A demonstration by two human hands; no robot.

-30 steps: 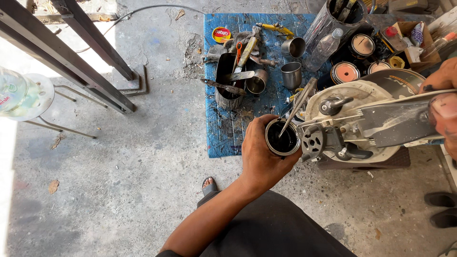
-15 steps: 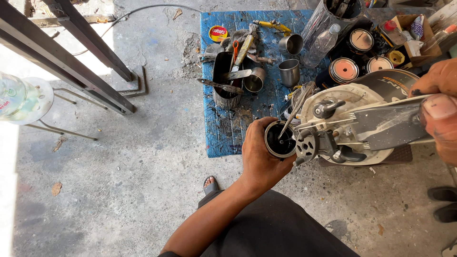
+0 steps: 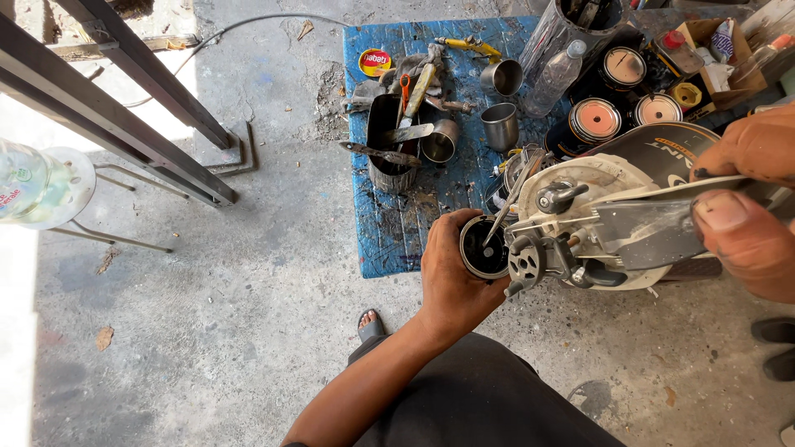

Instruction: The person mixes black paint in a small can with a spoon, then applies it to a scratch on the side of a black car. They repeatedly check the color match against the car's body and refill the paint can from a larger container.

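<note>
My left hand (image 3: 451, 281) is wrapped around a small round tin (image 3: 483, 248) with dark liquid inside. A thin metal stirring blade (image 3: 513, 194) leans in the tin. The tin's rim sits against the black knobbed spout of a white round pouring lid (image 3: 580, 186) with a grey metal lever (image 3: 646, 232). My right hand (image 3: 745, 223), at the right edge, grips the end of that lever, thumb on top. A dark can under the lid is mostly hidden.
A blue, paint-stained board (image 3: 389, 232) on the concrete floor carries a black pot of tools (image 3: 385, 149), steel cups (image 3: 499, 124), a plastic bottle (image 3: 556, 79) and lidded paint cans (image 3: 594, 120). Dark metal beams (image 3: 124, 108) cross the left. Someone's dark shoes (image 3: 774, 331) stand at right.
The lidded can and its lever have tipped a little further toward the tin. My left hand still holds the tin at the spout.
</note>
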